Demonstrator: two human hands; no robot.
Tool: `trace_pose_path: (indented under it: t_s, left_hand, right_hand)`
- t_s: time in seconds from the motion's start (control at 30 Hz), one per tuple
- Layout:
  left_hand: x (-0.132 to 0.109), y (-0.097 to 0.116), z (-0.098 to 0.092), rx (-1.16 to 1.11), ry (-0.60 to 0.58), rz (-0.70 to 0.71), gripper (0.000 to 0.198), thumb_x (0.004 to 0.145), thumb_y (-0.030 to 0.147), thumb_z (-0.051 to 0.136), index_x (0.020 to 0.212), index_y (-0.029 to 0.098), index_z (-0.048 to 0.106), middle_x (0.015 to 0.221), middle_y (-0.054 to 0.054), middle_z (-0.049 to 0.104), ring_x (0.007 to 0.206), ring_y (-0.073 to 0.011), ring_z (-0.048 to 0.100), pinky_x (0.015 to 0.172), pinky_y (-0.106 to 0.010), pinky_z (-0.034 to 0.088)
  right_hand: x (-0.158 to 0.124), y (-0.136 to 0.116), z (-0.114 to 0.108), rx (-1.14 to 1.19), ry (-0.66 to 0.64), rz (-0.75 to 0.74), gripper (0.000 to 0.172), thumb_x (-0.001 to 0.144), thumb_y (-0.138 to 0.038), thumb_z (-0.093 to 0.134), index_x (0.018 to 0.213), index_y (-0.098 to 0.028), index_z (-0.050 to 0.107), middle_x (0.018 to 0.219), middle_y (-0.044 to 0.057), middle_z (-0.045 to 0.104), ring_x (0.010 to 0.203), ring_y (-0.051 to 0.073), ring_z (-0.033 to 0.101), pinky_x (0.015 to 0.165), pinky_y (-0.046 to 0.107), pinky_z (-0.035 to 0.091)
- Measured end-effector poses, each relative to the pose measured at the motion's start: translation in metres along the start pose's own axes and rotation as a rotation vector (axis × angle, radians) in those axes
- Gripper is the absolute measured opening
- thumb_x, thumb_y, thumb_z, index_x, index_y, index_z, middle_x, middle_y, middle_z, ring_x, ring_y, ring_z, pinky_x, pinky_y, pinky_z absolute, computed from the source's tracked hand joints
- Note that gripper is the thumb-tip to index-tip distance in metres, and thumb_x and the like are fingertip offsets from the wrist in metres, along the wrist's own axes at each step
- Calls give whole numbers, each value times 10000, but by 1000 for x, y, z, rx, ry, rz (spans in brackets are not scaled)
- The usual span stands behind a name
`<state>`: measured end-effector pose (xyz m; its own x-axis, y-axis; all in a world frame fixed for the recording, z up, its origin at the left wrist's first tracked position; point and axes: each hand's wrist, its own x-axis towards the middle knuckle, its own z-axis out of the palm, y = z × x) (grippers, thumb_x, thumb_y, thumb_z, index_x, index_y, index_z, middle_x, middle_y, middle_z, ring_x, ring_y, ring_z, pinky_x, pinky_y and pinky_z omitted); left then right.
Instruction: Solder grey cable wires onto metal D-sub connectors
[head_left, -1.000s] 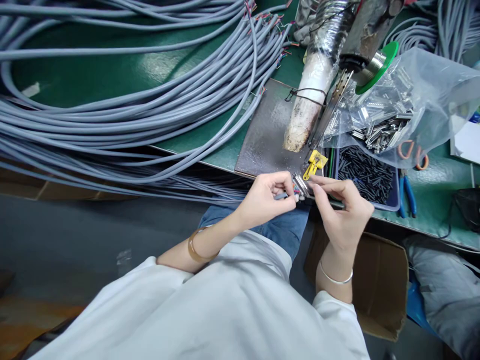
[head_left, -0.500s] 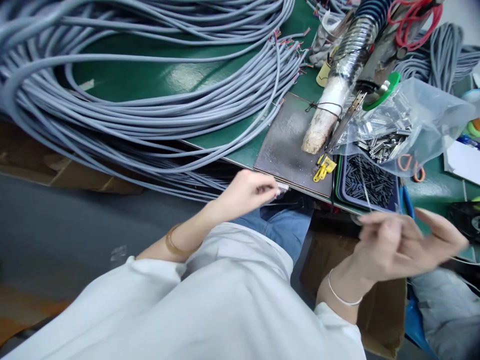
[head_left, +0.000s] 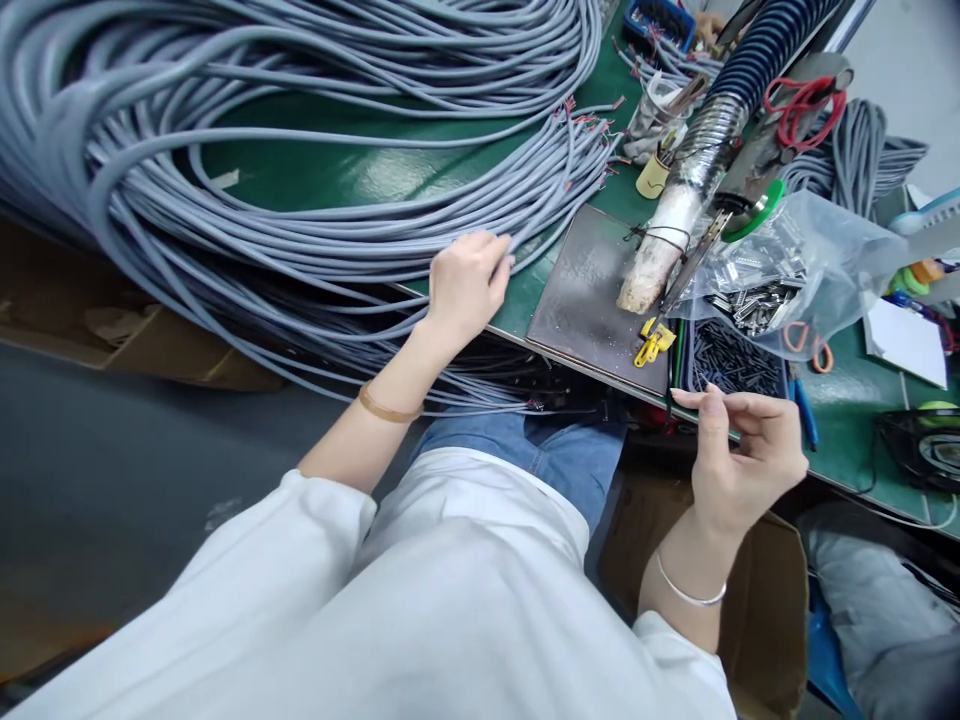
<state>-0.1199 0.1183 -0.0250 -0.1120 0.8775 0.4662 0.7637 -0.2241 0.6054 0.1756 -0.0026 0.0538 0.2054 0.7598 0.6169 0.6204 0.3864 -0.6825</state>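
My left hand (head_left: 466,290) is over the near side of a bundle of grey cables (head_left: 360,225). Its fingers are curled closed around a grey cable, with the fingertips partly hidden. My right hand (head_left: 746,440) is raised in front of a blue tray of black tubing pieces (head_left: 731,358). Thumb and index finger are pinched together, and whatever lies between them is too small to make out. Stripped cable ends (head_left: 585,125) with reddish wires fan out toward the middle of the bench.
A dark work mat (head_left: 581,300) lies under a taped extraction hose (head_left: 660,250). Yellow snips (head_left: 654,342), a plastic bag of metal parts (head_left: 787,260) and orange-handled scissors (head_left: 821,357) are close by. An open cardboard box (head_left: 772,590) stands below the bench edge.
My left hand has moved up from the bench edge to the cables, and the small ribbed piece no longer shows in it. My right hand has shifted left, its fingers drawn in.
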Motion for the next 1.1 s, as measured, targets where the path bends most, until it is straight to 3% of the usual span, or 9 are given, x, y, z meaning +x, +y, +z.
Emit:
trace_pose_path:
  t_s: [0.23, 0.33, 0.43, 0.53, 0.6, 0.7, 0.77, 0.9, 1.1]
  left_hand:
    - [35, 10, -12, -277, 456, -61, 266, 921, 398, 745, 1112, 253, 631, 1089, 51, 633, 1119, -119, 509, 1025, -318, 395]
    - [27, 28, -38, -546, 519, -55, 313, 953, 466, 684, 1109, 201, 629, 870, 66, 611, 756, -42, 512, 687, -235, 449]
    - [7, 57, -73, -876, 135, 25, 291, 882, 445, 766, 964, 175, 694, 704, 66, 630, 472, -12, 408, 398, -212, 293]
    - [-12, 87, -92, -954, -699, 27, 178, 883, 279, 751, 987, 136, 772, 743, -22, 712, 576, -85, 564, 488, -212, 426]
    - [-22, 101, -87, -999, -1114, 93, 232, 825, 261, 789, 1031, 154, 802, 692, -31, 706, 564, -110, 575, 507, -222, 434]
    - [-39, 112, -57, -1158, -1336, 18, 280, 858, 300, 748, 1091, 152, 792, 655, -35, 672, 550, -108, 555, 513, -214, 436]
    - [-52, 115, -33, -1258, -1262, -185, 319, 925, 347, 665, 1139, 129, 759, 651, -25, 650, 478, -69, 472, 455, -194, 380]
    - [-71, 118, -3, -1314, -858, -477, 358, 908, 375, 696, 1130, 94, 703, 700, -17, 664, 448, -40, 466, 413, -162, 331]
    - [-75, 119, 2, -1222, -680, -483, 277, 870, 330, 752, 1010, 97, 699, 610, 14, 641, 415, -24, 415, 396, -151, 283]
  right_hand:
    - [-4, 0, -2, 57, 23, -24, 138, 845, -198, 761, 887, -187, 630, 769, 0, 773, 735, 205, 793, 817, 359, 652]
    - [-3, -3, -3, 154, 53, -17, 148, 870, -227, 737, 878, -187, 594, 697, -23, 733, 618, 190, 759, 659, 344, 646]
    - [3, -10, -1, 295, 124, -53, 207, 872, -297, 734, 867, -204, 550, 549, -99, 569, 370, 107, 555, 363, 226, 424]
    - [13, -16, 3, 397, 307, -137, 281, 867, -375, 740, 813, -224, 508, 502, -144, 307, 298, 31, 263, 319, 189, 236]
    - [20, -17, 5, 419, 395, -121, 300, 892, -415, 702, 774, -228, 499, 518, -132, 234, 321, 25, 160, 319, 194, 172]
    - [23, -14, 5, 474, 355, -54, 348, 931, -438, 627, 689, -222, 499, 463, -123, 208, 333, 31, 80, 335, 212, 105]
    - [19, -10, 5, 495, 295, -40, 376, 942, -432, 602, 647, -213, 524, 427, -116, 235, 321, 33, 100, 347, 220, 123]
    - [1, -7, 7, 245, 158, 45, 281, 953, -361, 611, 741, -195, 694, 502, -64, 465, 381, 52, 357, 399, 229, 233]
    - [-15, 6, 21, 82, -230, 277, 188, 936, -349, 656, 886, -195, 750, 748, -6, 655, 490, 45, 383, 462, 247, 253]
